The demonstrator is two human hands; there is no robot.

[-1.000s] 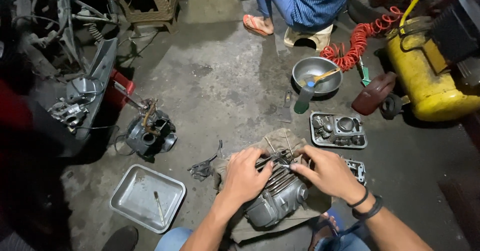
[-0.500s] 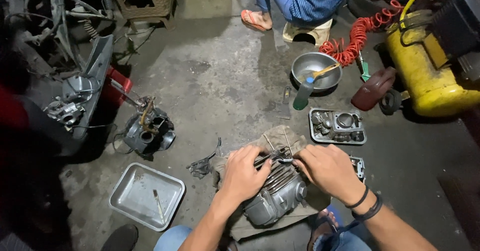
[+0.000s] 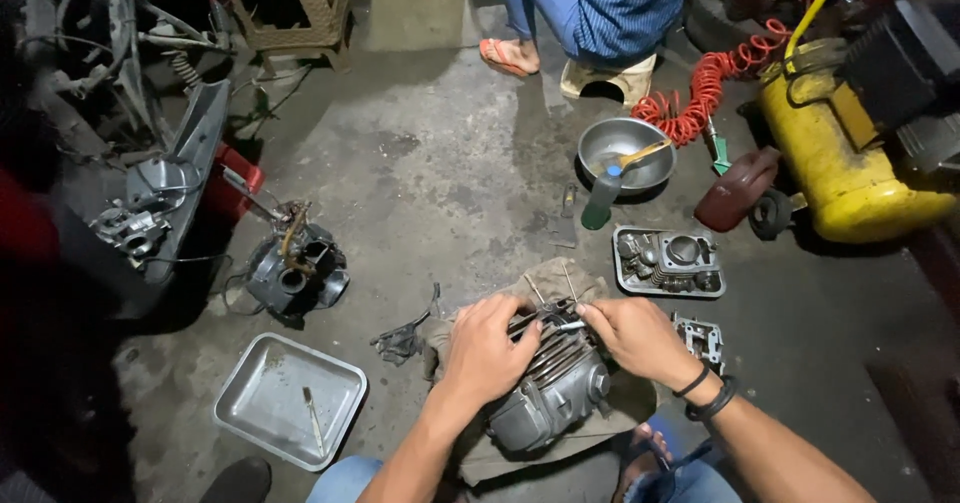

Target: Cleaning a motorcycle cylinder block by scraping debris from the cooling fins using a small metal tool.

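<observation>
yellow compressor tank [image 3: 840, 168] at 2 o'clock | finned engine cylinder [image 3: 550, 398] at 6 o'clock, on cloth [image 3: 560, 283] | empty steel tray [image 3: 285, 398] at 8 o'clock | left hand [image 3: 485, 353] curled over cylinder's fins | right hand [image 3: 635, 338] fingers pinched on small part at cylinder top; part unclear

Two bare forearms with no sleeves reach in from the bottom edge. The left hand [image 3: 487, 348] wears nothing. The right hand [image 3: 640, 338] has two dark bands [image 3: 706, 391] around its wrist, one thin and one thicker. Blue jeans [image 3: 345, 480] cover the knees below.
</observation>
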